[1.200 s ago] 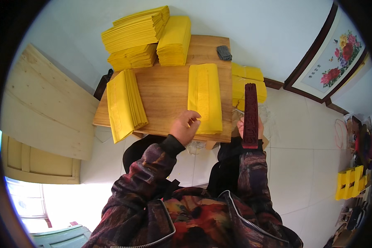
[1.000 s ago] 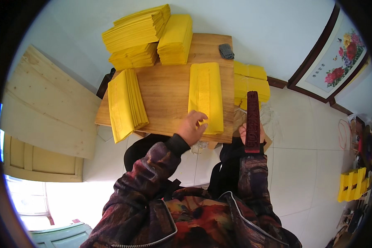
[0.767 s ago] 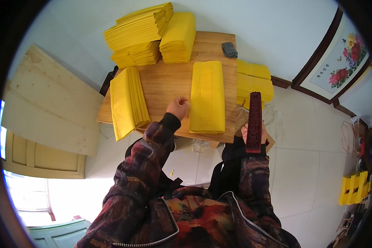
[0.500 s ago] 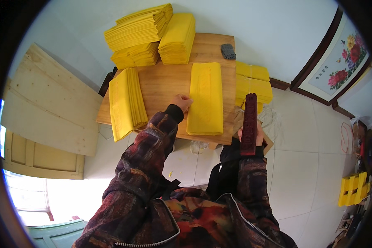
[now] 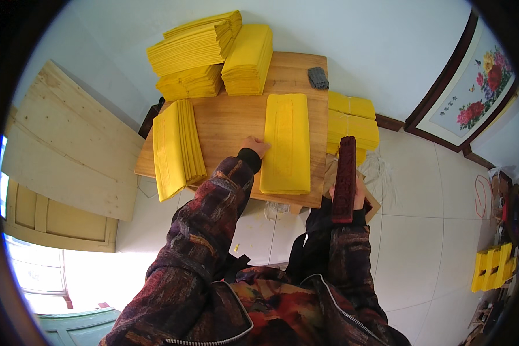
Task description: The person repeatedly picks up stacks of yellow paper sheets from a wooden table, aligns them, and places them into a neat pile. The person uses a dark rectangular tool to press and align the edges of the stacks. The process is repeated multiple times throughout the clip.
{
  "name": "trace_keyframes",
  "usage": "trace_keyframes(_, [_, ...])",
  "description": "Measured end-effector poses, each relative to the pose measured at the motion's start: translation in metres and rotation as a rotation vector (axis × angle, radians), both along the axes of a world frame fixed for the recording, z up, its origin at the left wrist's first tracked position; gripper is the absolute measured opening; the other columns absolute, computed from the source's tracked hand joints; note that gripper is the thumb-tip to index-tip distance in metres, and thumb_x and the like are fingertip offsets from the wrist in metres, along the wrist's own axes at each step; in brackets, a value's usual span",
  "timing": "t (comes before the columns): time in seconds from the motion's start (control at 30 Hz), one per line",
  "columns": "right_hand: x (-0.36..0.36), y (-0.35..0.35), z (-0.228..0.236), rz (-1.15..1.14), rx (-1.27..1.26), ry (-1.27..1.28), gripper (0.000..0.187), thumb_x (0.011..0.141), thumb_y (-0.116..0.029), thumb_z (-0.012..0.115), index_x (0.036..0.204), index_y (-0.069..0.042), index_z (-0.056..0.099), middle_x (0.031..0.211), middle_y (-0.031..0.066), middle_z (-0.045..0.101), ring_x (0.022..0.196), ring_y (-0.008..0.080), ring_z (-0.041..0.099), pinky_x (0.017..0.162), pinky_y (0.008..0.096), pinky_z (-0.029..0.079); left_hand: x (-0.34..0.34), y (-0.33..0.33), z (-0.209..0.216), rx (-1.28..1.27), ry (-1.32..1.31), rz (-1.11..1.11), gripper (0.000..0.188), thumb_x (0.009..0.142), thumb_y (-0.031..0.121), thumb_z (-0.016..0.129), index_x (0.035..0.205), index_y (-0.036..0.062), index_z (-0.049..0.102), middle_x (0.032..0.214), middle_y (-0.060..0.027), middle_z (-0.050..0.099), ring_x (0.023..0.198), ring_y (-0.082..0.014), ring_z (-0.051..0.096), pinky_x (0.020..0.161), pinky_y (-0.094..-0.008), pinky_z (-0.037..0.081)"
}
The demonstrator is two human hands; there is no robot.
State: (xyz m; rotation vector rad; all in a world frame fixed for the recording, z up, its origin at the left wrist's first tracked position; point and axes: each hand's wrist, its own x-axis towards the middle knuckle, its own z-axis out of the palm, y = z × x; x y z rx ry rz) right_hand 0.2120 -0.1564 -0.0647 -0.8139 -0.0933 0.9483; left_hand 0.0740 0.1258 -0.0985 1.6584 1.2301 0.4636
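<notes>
A flat pile of folded yellow paper (image 5: 286, 144) lies on the wooden table, with a faint printed band down its face. At its left edge is my left hand (image 5: 255, 146), fingers bent together and pinching the paper's border. My right hand (image 5: 358, 193) is off the table's right side, wrapped round a long dark-red carved printing block (image 5: 345, 179). The block's carved face is turned up toward me, and most of my right fingers are hidden behind it. Left of my left hand, another fanned yellow pile (image 5: 177, 147) stands near the table's edge.
Tall stacks of yellow paper (image 5: 247, 60) fill the back left of the wooden table (image 5: 228, 118). A grey folded cloth (image 5: 318, 78) lies at the back right. Tied yellow bundles (image 5: 354, 127) sit beyond the right edge. A framed flower picture (image 5: 473, 86) leans on the wall.
The whole view has shifted slightly. My left hand stays at the pile's left edge, and my right hand still grips the block, whose top leans a little differently.
</notes>
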Motion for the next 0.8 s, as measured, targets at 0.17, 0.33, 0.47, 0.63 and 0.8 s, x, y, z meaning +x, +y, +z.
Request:
trace_keyframes(0.17, [0.001,-0.001,-0.007,-0.008,0.041,0.077,0.035,0.092,-0.041,0.037,0.103,-0.011,0.050,0.064,0.0079,0.053,0.045,0.0210,0.050,0.040,0.0312,0.044,-0.001,-0.009,0.021,-0.036,-0.028,-0.001,0.021,0.073,0.013,0.071,0.080,0.0025,0.054,0.066,-0.0061,0.057,0.054,-0.0152,0.054,0.046,-0.0306,0.046])
trace_keyframes(0.33, [0.005,-0.003,-0.014,0.074,0.171,0.039,0.034,0.094,-0.036,0.037,0.106,-0.008,0.052,0.078,0.0083,0.057,0.061,0.0206,0.056,0.053,0.0323,0.049,-0.003,-0.007,0.040,0.104,-0.023,-0.087,0.018,0.072,0.012,0.069,0.078,0.0017,0.055,0.066,-0.0042,0.056,0.057,-0.0139,0.055,0.048,-0.0297,0.047])
trace_keyframes(0.47, [0.005,-0.005,-0.013,0.103,0.175,0.031,0.034,0.095,-0.034,0.037,0.107,-0.006,0.053,0.084,0.0083,0.059,0.069,0.0196,0.059,0.060,0.0318,0.052,0.000,-0.014,0.052,0.026,-0.067,-0.059,0.017,0.074,0.012,0.068,0.081,0.0019,0.056,0.065,-0.0033,0.055,0.055,-0.0142,0.054,0.047,-0.0298,0.046])
trace_keyframes(0.63, [0.001,-0.006,-0.004,0.083,0.167,0.055,0.032,0.095,-0.032,0.036,0.106,-0.006,0.053,0.082,0.0075,0.058,0.068,0.0190,0.058,0.059,0.0314,0.051,-0.001,-0.025,0.065,-0.242,-0.130,0.024,0.015,0.077,0.012,0.065,0.083,0.0011,0.057,0.066,-0.0064,0.058,0.050,-0.0160,0.055,0.042,-0.0275,0.044])
trace_keyframes(0.8, [0.000,-0.004,-0.001,0.087,0.141,0.048,0.033,0.095,-0.033,0.037,0.105,-0.006,0.053,0.082,0.0072,0.058,0.068,0.0188,0.058,0.059,0.0309,0.051,0.001,-0.022,0.051,-0.105,-0.108,-0.062,0.017,0.075,0.010,0.068,0.084,-0.0002,0.057,0.069,-0.0066,0.058,0.058,-0.0160,0.055,0.049,-0.0293,0.045])
